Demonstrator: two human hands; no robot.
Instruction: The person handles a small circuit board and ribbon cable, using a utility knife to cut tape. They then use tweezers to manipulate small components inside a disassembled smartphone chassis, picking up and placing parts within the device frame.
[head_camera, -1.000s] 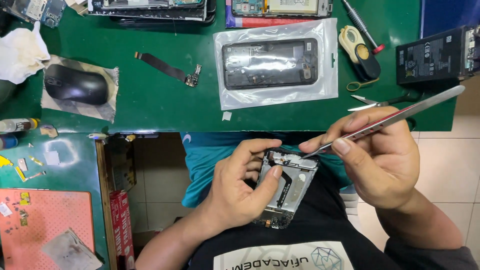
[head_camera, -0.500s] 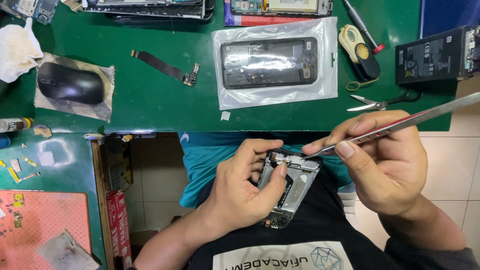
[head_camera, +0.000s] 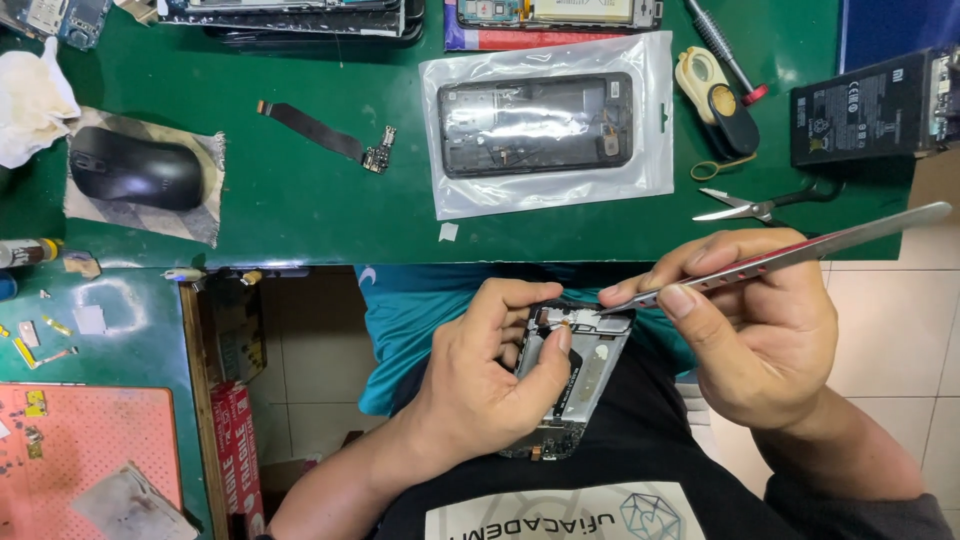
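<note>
Tweezers (head_camera: 780, 255) tip dropped onto phone frame (head_camera: 575, 370) top, right fingers (head_camera: 680, 300) pinching them, left fingers (head_camera: 545, 350) clamped on frame edges; thin, fragile.

Bench layout around the bagged phone
On the bench (head_camera: 300, 215), mouse (head_camera: 135, 168) at nine o'clock of the bagged phone (head_camera: 537, 123); scissors (head_camera: 765, 204) at four, battery (head_camera: 865, 105) at three.

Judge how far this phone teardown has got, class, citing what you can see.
Done: flex cable and battery lie loose on the green mat. In hand: left hand grips the opened phone frame; right hand points tweezers at its top edge. Left: small parts remain inside.
</note>
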